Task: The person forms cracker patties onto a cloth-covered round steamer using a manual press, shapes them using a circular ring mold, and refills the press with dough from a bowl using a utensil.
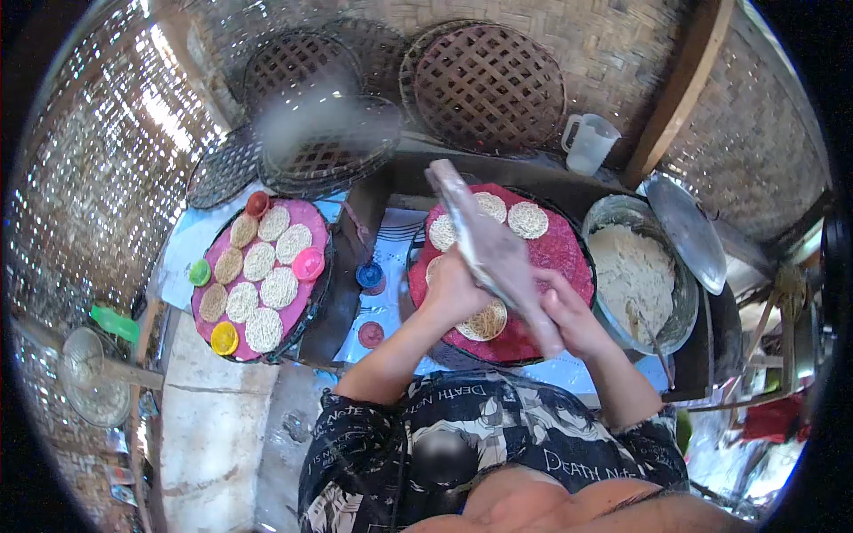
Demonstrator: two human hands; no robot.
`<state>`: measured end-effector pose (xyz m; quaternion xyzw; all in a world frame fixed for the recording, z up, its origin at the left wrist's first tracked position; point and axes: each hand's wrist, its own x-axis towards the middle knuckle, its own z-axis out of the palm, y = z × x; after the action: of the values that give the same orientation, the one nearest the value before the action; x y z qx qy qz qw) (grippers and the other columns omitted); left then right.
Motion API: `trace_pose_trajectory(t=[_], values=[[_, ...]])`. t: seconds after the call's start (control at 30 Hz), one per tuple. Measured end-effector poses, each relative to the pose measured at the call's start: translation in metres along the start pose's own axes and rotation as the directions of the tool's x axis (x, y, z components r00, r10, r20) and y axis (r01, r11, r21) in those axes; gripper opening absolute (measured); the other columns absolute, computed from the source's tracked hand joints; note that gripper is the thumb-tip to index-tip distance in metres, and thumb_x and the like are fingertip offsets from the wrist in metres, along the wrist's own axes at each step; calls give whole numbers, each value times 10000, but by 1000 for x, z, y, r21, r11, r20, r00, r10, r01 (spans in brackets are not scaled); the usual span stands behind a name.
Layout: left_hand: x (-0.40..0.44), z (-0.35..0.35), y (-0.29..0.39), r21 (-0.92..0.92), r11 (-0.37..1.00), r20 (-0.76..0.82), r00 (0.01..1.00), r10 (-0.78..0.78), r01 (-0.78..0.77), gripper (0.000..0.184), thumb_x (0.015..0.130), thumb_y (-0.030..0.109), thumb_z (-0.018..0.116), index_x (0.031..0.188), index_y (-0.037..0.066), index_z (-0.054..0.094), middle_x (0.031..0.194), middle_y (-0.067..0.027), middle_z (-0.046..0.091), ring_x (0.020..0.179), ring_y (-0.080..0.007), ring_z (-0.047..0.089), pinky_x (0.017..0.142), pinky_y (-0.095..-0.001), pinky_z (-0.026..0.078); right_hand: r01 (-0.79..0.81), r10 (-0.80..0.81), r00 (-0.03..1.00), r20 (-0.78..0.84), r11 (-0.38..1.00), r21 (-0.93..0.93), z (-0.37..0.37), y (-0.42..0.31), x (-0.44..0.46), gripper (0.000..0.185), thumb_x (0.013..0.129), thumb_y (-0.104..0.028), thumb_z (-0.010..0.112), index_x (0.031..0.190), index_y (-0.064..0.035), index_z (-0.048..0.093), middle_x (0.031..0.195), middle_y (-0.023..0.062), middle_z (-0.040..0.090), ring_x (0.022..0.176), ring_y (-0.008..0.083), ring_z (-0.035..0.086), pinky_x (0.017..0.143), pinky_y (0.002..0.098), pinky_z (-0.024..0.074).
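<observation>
A long wooden tool (498, 253), pale with dough and blurred by motion, slants over a round tray (565, 258) lined with red cloth. My left hand (455, 289) is closed around its middle. Closed against its lower part from the other side is my right hand (566, 309), its fingers partly hidden by the tool. Beneath lie several round, noodle-like dough discs; one disc (484, 320) sits just under my hands and another disc (528, 220) lies farther back.
At left, a pink-lined tray (238, 289) holds several discs and small coloured lids, one yellow (224, 338). A metal basin (597, 302) of dough stands at right, with a metal lid (684, 233) leaning beside it. Woven trays (489, 84) and a plastic jug (590, 144) are at the back.
</observation>
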<state>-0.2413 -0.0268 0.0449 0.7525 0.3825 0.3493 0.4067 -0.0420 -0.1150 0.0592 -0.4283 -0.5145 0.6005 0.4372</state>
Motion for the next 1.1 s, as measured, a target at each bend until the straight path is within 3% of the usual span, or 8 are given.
trace_pose_trajectory(t=[0.1, 0.13, 0.23, 0.3, 0.37, 0.47, 0.97, 1.1], values=[[-1, -8, -21, 0, 999, -247, 968, -47, 49, 372, 715, 196, 663, 1007, -11, 563, 933, -139, 646, 845, -217, 625, 748, -324, 482, 107, -120, 993, -6, 907, -407, -4, 15, 27, 356, 889, -362, 484, 1095, -90, 586, 901, 89, 608, 768, 180, 576, 685, 339, 462], [-6, -10, -35, -25, 1000, -325, 945, -24, 17, 348, 733, 180, 652, 1013, -4, 556, 933, -111, 636, 840, -205, 613, 752, -323, 478, 167, -300, 952, -52, 657, -735, -3, 19, 32, 272, 836, -319, 549, 890, -73, 655, 877, 109, 612, 785, 251, 591, 694, 370, 467], [-21, -29, -33, 64, 998, -444, 895, 40, -13, 308, 747, 146, 662, 1001, 22, 540, 893, -44, 586, 806, -166, 569, 735, -307, 467, 7, -214, 973, -87, 407, -914, -11, 42, 38, 243, 787, -309, 587, 789, -72, 645, 837, 122, 606, 806, 302, 584, 714, 395, 463], [-32, -39, -25, 232, 972, -494, 864, 96, 25, 322, 712, 132, 717, 963, 45, 535, 845, -19, 549, 773, -139, 536, 698, -286, 461, -14, -206, 972, -110, 416, -909, -11, 51, 41, 253, 760, -321, 604, 717, -73, 628, 797, 110, 601, 807, 301, 584, 706, 412, 469], [-43, -43, 6, -208, 977, -468, 871, -149, 56, 363, 648, 99, 765, 927, 62, 536, 825, -13, 537, 747, -127, 522, 671, -284, 458, -75, -135, 981, -140, 402, -912, -8, 49, 42, 260, 757, -329, 601, 721, -74, 635, 796, 112, 602, 812, 298, 582, 698, 417, 472], [-50, -52, -18, -300, 953, -519, 845, -129, -39, 364, 618, 53, 773, 888, 67, 529, 784, -2, 536, 698, -120, 522, 637, -277, 448, -58, -116, 987, -114, 406, -912, -10, 56, 45, 229, 735, -301, 600, 718, -76, 638, 798, 112, 603, 810, 296, 583, 689, 424, 478], [-51, -49, -30, -87, 984, -566, 821, 77, -153, 330, 648, -9, 722, 901, 53, 520, 746, -30, 559, 688, -130, 548, 629, -276, 459, 28, -250, 967, -54, 312, -950, -3, 54, 44, 192, 675, -250, 575, 659, -70, 639, 738, 108, 588, 769, 288, 585, 652, 412, 489], [-53, -49, -30, -512, 825, -496, 866, -55, -241, 307, 677, -19, 695, 926, 38, 524, 748, -41, 556, 689, -131, 549, 616, -263, 463, -1, -232, 969, -86, 343, -939, -8, 49, 44, 194, 680, -258, 575, 667, -78, 644, 749, 108, 591, 762, 284, 590, 651, 412, 489]])
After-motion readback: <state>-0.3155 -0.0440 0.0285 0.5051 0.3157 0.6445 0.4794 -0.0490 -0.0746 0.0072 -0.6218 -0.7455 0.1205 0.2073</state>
